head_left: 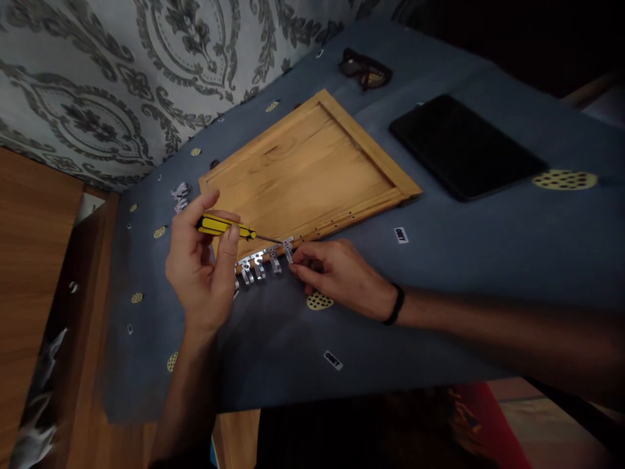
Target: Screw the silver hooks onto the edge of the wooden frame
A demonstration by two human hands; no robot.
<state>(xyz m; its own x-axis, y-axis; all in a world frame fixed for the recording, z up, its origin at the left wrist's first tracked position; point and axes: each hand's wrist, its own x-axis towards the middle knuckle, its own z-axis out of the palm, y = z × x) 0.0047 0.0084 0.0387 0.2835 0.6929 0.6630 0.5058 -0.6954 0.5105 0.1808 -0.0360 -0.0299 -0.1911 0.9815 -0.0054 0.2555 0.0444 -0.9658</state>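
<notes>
A cloth-covered tabletop (278,365), blue-grey and dotted with printed motifs, fills much of the view, with a wall (195,52) of scrolling damask pattern at 11 o'clock. A framed wooden panel (303,172) lies flat on the tabletop near the middle of the view; the directions that follow are read from its center. A dark tablet (463,146) rests near 3 o'clock, just beside the panel. The left hand (202,267), at 8 o'clock, grasps a screwdriver, while the right hand (342,270), between 5 and 6 o'clock, pinches the lower end of a metal fitting with its fingertips. A pair of dark-framed glasses (377,77) sits at 1 o'clock. The yellow-and-black screwdriver (219,226) points toward 4 o'clock, its tip at the pinched fitting. A row of shiny fittings (258,264) lines the panel's edge around 7 o'clock. A small cluster of loose metal pieces (181,194) lies near 9 o'clock. A black wristband (397,305) circles the right wrist. The smallest detail, the pinched metal fitting (288,249), stands at the panel's edge toward 6 o'clock.
</notes>
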